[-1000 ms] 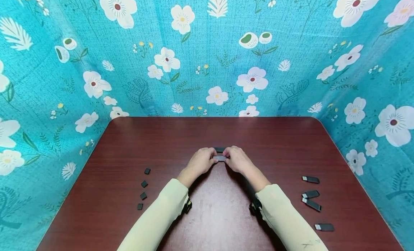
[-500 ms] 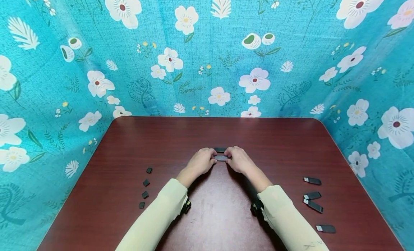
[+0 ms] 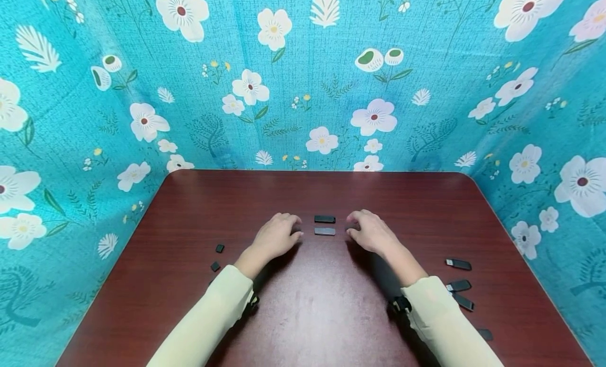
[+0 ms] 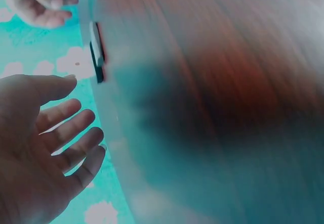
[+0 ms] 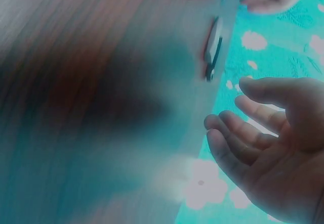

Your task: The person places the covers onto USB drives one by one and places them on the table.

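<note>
Two capped USB sticks lie one behind the other in the middle of the table: a black USB stick at the back and a grey USB stick just nearer, with a narrow gap between them. To their left is my left hand, its fingers loosely bent and holding nothing. My right hand is on their right side, also holding nothing, thumb and fingers apart. Neither hand touches the sticks. Both wrist views show relaxed, spread fingers.
On the right of the dark red table lie several uncapped black USB sticks, some partly behind the right sleeve. Small black caps are at the left, others hidden by the left sleeve. A flowered blue curtain surrounds the table.
Both hands have let go of the grey USB stick and drawn apart, the left to the left, the right to the right. The stick stays in front of the black one.
</note>
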`<state>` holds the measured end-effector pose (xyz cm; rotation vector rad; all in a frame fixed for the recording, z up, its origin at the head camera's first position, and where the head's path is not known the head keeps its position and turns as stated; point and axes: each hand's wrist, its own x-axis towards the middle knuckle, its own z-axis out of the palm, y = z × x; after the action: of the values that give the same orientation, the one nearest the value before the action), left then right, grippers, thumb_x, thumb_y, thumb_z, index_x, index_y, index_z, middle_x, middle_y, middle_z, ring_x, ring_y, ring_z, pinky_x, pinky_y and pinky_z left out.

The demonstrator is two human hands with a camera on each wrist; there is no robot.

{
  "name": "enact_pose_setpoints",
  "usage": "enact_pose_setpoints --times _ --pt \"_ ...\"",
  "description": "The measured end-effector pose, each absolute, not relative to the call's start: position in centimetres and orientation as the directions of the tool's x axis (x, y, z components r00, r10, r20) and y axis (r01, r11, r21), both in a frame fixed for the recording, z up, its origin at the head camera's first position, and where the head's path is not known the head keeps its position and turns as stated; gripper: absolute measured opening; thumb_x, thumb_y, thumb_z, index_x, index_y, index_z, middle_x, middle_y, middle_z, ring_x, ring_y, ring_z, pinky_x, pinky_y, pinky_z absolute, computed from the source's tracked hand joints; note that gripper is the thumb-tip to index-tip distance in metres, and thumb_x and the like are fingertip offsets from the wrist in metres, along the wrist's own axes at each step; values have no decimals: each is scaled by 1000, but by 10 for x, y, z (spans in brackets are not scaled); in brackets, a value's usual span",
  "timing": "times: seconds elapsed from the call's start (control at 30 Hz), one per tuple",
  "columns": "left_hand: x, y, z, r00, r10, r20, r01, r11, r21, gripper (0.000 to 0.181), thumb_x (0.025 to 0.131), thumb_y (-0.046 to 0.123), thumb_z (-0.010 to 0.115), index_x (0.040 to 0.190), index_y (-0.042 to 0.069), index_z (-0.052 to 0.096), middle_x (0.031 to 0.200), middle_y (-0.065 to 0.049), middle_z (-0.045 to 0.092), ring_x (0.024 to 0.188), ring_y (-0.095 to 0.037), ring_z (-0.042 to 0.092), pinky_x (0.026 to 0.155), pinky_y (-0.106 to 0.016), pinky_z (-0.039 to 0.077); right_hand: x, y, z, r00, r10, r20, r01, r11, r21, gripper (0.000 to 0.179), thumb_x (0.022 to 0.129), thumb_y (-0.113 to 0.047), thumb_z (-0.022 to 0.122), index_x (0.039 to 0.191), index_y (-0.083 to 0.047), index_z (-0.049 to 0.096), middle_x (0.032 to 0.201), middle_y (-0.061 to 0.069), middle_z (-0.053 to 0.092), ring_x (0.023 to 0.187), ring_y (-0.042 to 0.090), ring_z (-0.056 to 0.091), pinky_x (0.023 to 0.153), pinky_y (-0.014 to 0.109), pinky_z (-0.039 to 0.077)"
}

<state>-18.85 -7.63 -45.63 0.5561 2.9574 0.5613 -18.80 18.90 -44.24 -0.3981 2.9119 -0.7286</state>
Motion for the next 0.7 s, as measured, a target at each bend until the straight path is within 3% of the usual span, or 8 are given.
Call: enact_pose_setpoints --times 0.23,0.47,0.7 --pt "-182 -103 -457 -940 341 -20 313 885 345 32 99 30 67 127 13 66 124 -4 66 115 -24 57 94 -42 50 -181 215 -439 -963 -262 -70 -202 866 -457 33 97 -14 67 127 -2 64 124 18 63 111 35 60 92 54 50" --pt "-176 -131 -454 -953 302 -42 270 901 339 36 99 32 66 129 12 64 130 -7 64 122 -27 54 99 -46 48 -171 241 -433 -964 -257 -68 -201 871 -448 35 96 -12 67 128 0 62 126 22 61 113 39 60 91 56 50" --pt "-168 -157 -447 -961 276 -25 253 909 331 35 97 30 69 125 10 66 126 -8 66 118 -29 55 98 -48 47 -161 262 -434 -962 -262 -71 -206 875 -438 36 96 -12 68 129 1 61 124 23 61 109 39 61 87 55 51"
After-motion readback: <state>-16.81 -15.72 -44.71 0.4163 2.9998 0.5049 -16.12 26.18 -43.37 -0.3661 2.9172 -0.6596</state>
